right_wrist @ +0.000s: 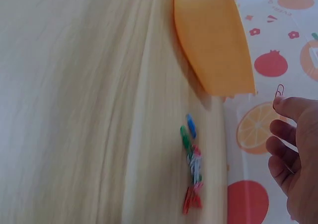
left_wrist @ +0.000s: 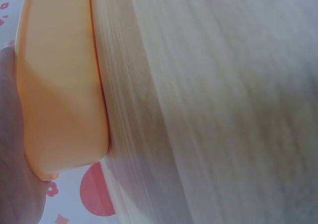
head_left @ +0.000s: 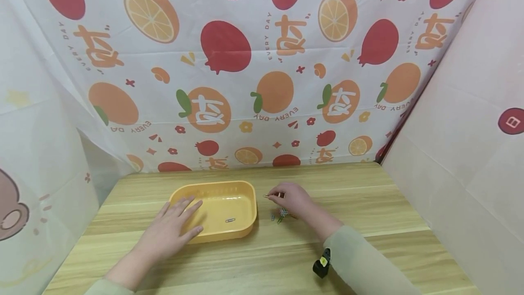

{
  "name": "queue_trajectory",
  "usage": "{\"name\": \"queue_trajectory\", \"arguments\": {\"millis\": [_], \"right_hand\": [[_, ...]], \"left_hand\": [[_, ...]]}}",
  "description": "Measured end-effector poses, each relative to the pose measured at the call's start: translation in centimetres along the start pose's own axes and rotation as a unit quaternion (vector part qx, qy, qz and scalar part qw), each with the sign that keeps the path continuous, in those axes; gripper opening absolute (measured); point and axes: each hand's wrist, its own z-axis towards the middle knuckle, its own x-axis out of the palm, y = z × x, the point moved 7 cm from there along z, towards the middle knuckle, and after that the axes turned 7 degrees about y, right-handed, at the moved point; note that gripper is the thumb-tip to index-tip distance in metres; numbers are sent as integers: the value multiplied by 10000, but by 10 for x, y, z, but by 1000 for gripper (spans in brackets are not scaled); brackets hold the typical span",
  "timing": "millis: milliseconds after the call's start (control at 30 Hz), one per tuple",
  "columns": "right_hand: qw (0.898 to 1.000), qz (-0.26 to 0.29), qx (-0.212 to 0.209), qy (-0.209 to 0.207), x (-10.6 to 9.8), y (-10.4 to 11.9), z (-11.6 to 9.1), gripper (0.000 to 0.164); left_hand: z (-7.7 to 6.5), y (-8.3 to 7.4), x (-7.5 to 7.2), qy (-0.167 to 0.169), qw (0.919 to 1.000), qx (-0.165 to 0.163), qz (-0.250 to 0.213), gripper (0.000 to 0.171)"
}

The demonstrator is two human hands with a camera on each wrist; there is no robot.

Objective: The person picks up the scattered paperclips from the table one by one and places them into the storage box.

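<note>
A yellow plastic tray (head_left: 213,206) sits on the table, with one paper clip (head_left: 230,220) lying on its floor. My left hand (head_left: 169,224) rests over the tray's left rim, fingers straight and spread. In the left wrist view, part of that hand shows beside the tray's wall (left_wrist: 62,80). Just right of the tray, my right hand (head_left: 291,197) pinches a paper clip (right_wrist: 280,90) between thumb and forefinger, and it looks red in the right wrist view. Beneath this hand lies a small pile of coloured paper clips (right_wrist: 195,167), partly hidden by it in the head view.
The wood-grain table (head_left: 278,258) extends to a fruit-printed cloth (head_left: 262,142) hanging at its back. Pale cloth also hangs on the left and right sides. A black strap piece (head_left: 321,264) hangs by the right sleeve (head_left: 360,258).
</note>
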Motion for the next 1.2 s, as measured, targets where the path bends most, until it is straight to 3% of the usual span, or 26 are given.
{"name": "queue_trajectory", "arguments": {"millis": [767, 1200], "right_hand": [[9989, 204, -397, 153, 22, 69, 28, 11], [9986, 71, -431, 295, 36, 89, 37, 13]], "left_hand": [[-1, -2, -2, -56, 10000, 16, 12, 68], [0, 0, -1, -61, 10000, 6, 21, 68]]}}
